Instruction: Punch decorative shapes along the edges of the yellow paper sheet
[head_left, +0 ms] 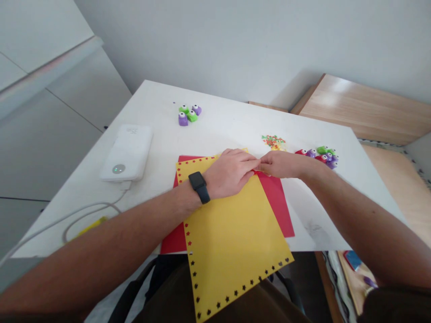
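- The white table (218,128) is supporting our materials.
- Our yellow sheet (229,233) is covering much of a red sheet (278,211) and overhanging the near edge; holes are lining its left and bottom sides.
- A white power bank (129,150) is lying apart, leftward.
- Our left hand (234,172) is resting on the yellow sheet, fingers nearly straight, meeting our right hand's (281,163) curled fingers; we cannot tell either grip.
- Green and purple punches (192,116) are sitting beyond; more punches (332,160) are crowding our right wrist.
- A red item (256,172), mostly hidden, is showing beneath the fingers; we are probably punching the right edge, which is calling for a steady sheet.
- Tiny cut-outs (274,142) are lying beyond.
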Available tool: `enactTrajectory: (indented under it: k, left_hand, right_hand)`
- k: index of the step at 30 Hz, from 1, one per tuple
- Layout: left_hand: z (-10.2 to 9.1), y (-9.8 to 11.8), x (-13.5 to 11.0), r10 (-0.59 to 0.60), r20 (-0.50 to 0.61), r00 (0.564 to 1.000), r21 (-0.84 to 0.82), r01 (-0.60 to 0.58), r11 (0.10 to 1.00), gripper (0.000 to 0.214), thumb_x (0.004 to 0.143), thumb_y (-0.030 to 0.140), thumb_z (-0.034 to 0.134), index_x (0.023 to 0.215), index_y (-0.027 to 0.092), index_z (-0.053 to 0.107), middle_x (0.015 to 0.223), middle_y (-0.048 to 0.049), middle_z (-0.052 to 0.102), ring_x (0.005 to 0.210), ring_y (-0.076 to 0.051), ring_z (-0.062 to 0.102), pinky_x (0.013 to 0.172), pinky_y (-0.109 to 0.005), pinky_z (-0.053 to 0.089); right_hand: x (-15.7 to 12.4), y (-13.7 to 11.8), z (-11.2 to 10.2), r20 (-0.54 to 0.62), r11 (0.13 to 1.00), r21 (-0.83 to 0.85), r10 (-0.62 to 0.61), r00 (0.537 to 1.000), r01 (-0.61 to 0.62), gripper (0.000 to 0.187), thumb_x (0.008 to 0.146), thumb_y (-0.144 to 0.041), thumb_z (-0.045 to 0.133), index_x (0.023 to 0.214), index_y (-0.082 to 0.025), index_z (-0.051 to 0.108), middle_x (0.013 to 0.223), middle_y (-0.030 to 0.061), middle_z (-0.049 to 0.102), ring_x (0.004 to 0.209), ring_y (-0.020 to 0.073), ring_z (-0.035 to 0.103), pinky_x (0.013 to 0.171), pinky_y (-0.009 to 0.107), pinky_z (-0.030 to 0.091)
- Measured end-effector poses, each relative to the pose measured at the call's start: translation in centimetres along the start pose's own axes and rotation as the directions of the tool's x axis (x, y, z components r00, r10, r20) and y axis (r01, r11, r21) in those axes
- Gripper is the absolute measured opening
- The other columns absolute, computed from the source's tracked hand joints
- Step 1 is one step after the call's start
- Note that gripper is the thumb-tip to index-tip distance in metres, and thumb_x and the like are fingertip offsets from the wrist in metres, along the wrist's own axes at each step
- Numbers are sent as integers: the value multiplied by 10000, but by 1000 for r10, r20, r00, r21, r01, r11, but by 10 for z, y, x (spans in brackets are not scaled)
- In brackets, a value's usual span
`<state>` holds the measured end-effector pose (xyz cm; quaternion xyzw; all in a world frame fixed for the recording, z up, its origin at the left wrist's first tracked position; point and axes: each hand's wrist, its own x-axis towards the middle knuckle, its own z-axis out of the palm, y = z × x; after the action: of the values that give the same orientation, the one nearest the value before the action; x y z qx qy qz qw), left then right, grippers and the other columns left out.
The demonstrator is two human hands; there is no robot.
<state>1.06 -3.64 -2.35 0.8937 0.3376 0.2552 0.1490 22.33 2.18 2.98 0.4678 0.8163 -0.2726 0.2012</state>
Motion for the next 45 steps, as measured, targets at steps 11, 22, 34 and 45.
enactTrajectory:
  k: [11,22,34,45]
  left_hand:
    - [0,6,5,-10,68,998,57,6,998,289,1052,178,483,1203,196,729,1234,-86,777,1170,-268,685,1014,-480,470]
    - [1,9,6,-25,82,996,110,16,994,279,990,139,535,1173,189,740,1225,-89,778,1174,-272,691,1014,-480,460]
    - [0,-10,-5,-43,-43,998,85,46,995,469,979,140,571,1445,160,611,1403,-134,688,1281,-291,638,1093,-486,482]
    - [-7,-12,-5,-160,-27,987,206,162,965,346,1009,192,580,1342,150,662,1299,-121,730,1185,-300,670,1047,-492,502]
  right_hand:
    - [-2,-4,-1,-2,999,-40,7,1000,-8,348,953,-386,488,813,-209,753,667,33,668,650,179,585,652,285,401]
    - [0,-2,5,-47,998,-50,21,999,-23,384,963,-418,485,743,-198,711,635,36,639,629,173,574,636,288,380]
    - [-10,4,16,-154,972,233,20,988,17,520,984,-639,502,773,-213,713,700,19,665,649,179,574,629,315,380]
    - [-19,11,45,-528,870,432,30,849,238,310,945,-529,698,969,-220,692,709,-30,603,618,139,495,559,290,372]
